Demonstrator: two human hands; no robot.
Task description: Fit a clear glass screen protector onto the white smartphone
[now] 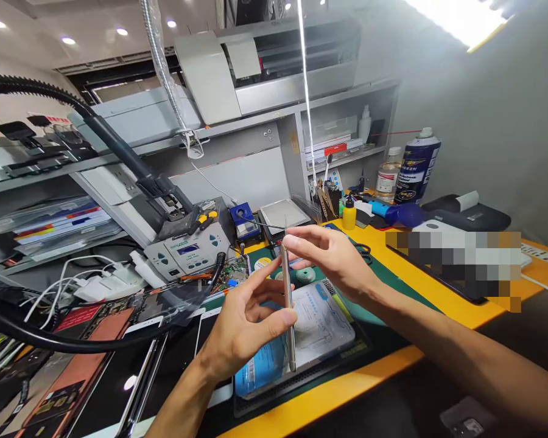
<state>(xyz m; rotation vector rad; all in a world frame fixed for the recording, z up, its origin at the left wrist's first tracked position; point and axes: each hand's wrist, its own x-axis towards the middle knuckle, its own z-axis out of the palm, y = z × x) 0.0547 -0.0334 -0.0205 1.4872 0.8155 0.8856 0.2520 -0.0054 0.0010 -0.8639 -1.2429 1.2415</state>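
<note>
A slim phone (288, 310) stands on edge toward me, so only its narrow metallic side shows. My left hand (249, 322) grips it, thumb on the near side and fingers on the far side. At its upper end, the thumb and forefinger of my right hand (326, 252) pinch close together at the corner; the other fingers are bent behind. A dark thin line runs close to those fingertips, too fine to name. Below the phone lie a pale printed box (322, 322) and a blue package (262, 365) on a dark tray (301, 380).
Several phones and opened phone parts cover the left, including a copper-coloured housing (82, 359). A grey rework station (189, 252) and circuit boards (235, 271) stand behind. Black scissors (363, 252), a yellow bottle (349, 214) and a spray can (418, 167) are at right. A black hose (73, 347) crosses the left.
</note>
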